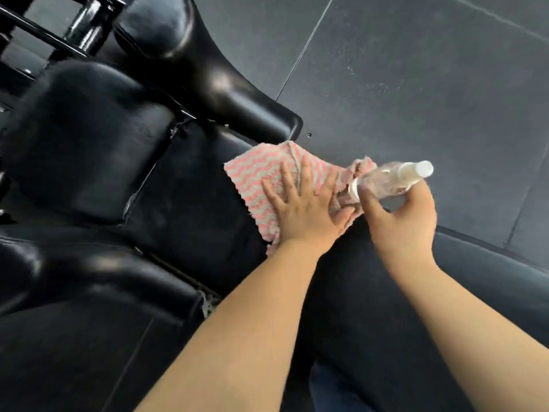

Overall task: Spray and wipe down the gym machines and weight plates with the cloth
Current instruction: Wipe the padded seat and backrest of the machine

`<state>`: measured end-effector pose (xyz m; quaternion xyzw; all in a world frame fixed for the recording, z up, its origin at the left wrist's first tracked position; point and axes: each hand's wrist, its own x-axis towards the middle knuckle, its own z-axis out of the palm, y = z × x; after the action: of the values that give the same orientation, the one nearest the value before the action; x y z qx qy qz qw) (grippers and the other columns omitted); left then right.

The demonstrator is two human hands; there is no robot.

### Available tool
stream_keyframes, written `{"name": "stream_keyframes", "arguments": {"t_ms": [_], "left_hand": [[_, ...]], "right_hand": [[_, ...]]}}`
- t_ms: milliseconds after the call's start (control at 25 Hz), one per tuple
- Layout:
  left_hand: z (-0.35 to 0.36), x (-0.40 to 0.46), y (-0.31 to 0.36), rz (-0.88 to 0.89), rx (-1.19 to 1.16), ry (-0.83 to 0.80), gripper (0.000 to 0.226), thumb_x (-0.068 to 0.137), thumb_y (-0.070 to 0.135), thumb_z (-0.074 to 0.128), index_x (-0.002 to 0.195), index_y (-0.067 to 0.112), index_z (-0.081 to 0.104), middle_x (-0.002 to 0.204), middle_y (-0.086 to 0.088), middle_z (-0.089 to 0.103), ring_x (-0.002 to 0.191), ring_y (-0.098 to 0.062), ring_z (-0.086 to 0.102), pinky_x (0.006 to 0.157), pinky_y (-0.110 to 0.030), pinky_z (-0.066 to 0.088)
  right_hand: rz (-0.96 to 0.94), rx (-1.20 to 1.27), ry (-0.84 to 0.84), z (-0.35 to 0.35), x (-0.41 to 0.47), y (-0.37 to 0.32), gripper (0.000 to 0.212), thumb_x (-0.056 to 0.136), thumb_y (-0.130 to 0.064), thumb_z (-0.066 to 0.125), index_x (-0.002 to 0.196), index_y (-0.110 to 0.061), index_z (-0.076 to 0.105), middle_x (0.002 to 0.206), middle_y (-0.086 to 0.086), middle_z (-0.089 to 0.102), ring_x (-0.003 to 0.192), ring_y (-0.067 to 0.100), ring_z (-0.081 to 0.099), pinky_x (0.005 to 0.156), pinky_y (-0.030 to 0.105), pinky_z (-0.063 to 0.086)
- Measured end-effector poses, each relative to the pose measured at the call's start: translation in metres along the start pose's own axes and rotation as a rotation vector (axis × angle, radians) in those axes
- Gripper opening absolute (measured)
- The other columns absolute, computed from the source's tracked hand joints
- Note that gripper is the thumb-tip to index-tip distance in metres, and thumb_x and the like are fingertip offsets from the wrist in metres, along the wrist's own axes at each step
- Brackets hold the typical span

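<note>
The left hand (303, 209) lies flat with fingers spread and straight, pressing the cloth (264, 179) onto the seat pad (190, 209). The cloth is pink and white in wavy stripes, spread over the pad's right edge, with one crumpled corner reaching toward the bottle (389, 181). The right hand (398, 218) curls its fingers and thumb round the clear bottle, which lies tilted with its white cap (423, 168) pointing up and to the right, above the floor (416, 69); the bottle is blurred and its contents cannot be told. The seat pad is black and glossy, with a worn seam at its upper corner. Beside it to the left sits a rounded black back pad (86, 138), and beyond the cloth a long black armrest (225, 84) runs up toward the frame (83, 28), whose dark metal bars show at the top left. Another black padded roll (98, 278) lies lower left. The floor is dark grey rubber tile with pale joint lines and light speckles.
</note>
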<state>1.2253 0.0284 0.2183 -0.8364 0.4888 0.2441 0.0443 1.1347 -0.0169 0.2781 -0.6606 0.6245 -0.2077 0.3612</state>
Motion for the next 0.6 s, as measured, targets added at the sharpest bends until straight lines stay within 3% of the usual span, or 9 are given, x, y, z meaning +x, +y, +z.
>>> {"name": "stream_keyframes", "arguments": {"t_ms": [160, 240, 280, 400, 480, 520, 600], "left_hand": [[0.025, -0.05, 0.014, 0.123, 0.124, -0.045, 0.067, 0.085, 0.069, 0.011, 0.131, 0.043, -0.031, 0.148, -0.005, -0.038, 0.138, -0.04, -0.027, 0.098, -0.07, -0.017], [0.025, -0.045, -0.019, -0.015, 0.158, -0.012, 0.063, 0.087, 0.065, 0.008, 0.13, 0.044, -0.032, 0.151, -0.004, -0.033, 0.139, -0.037, -0.025, 0.101, -0.07, -0.011], [0.022, -0.046, -0.037, -0.189, 0.113, 0.0, 0.062, 0.089, 0.063, 0.008, 0.132, 0.044, -0.031, 0.153, -0.004, -0.03, 0.14, -0.037, -0.023, 0.103, -0.07, -0.008], [0.032, -0.07, -0.068, -0.79, -0.222, 0.099, 0.062, 0.095, 0.056, 0.018, 0.146, 0.04, -0.013, 0.155, -0.006, -0.023, 0.142, -0.037, -0.018, 0.11, -0.064, -0.002], [0.048, -0.095, -0.05, -1.038, -0.461, 0.171, 0.063, 0.097, 0.049, 0.026, 0.15, 0.031, -0.003, 0.155, -0.015, -0.019, 0.142, -0.039, -0.013, 0.115, -0.055, -0.002], [0.056, -0.105, -0.031, -1.042, -0.465, 0.215, 0.061, 0.099, 0.046, 0.028, 0.151, 0.023, 0.007, 0.155, -0.021, -0.012, 0.142, -0.042, -0.007, 0.115, -0.051, -0.003], [0.07, -0.116, 0.007, -0.851, -0.4, 0.237, 0.063, 0.095, 0.047, 0.026, 0.143, 0.007, 0.036, 0.151, -0.031, 0.012, 0.139, -0.049, 0.012, 0.112, -0.053, 0.002]], "right_hand": [[-0.042, 0.026, -0.073, -0.031, 0.008, 0.015, 0.036, 0.072, -0.044, 0.06, 0.094, -0.016, 0.055, 0.092, -0.001, 0.061, 0.095, 0.025, 0.055, 0.083, 0.04, 0.044], [-0.065, 0.022, -0.17, -0.034, 0.0, 0.021, 0.034, 0.072, -0.044, 0.06, 0.092, -0.017, 0.055, 0.088, -0.003, 0.061, 0.092, 0.023, 0.056, 0.083, 0.041, 0.045], [-0.076, 0.024, -0.215, -0.035, -0.005, 0.023, 0.035, 0.072, -0.046, 0.06, 0.091, -0.018, 0.056, 0.087, -0.004, 0.062, 0.091, 0.022, 0.056, 0.083, 0.041, 0.045], [-0.132, -0.001, -0.315, -0.039, -0.015, 0.026, 0.033, 0.073, -0.047, 0.065, 0.088, -0.018, 0.057, 0.084, -0.002, 0.062, 0.085, 0.02, 0.057, 0.08, 0.039, 0.046], [-0.157, -0.012, -0.359, -0.044, -0.019, 0.028, 0.03, 0.075, -0.042, 0.068, 0.088, -0.017, 0.057, 0.082, -0.001, 0.063, 0.08, 0.021, 0.057, 0.077, 0.04, 0.047], [-0.167, -0.013, -0.366, -0.046, -0.021, 0.029, 0.032, 0.075, -0.044, 0.067, 0.088, -0.017, 0.057, 0.081, -0.001, 0.062, 0.08, 0.021, 0.056, 0.077, 0.04, 0.047], [-0.177, -0.016, -0.362, -0.051, -0.024, 0.03, 0.036, 0.072, -0.049, 0.061, 0.088, -0.017, 0.056, 0.081, -0.004, 0.061, 0.084, 0.022, 0.055, 0.078, 0.041, 0.046]]}}
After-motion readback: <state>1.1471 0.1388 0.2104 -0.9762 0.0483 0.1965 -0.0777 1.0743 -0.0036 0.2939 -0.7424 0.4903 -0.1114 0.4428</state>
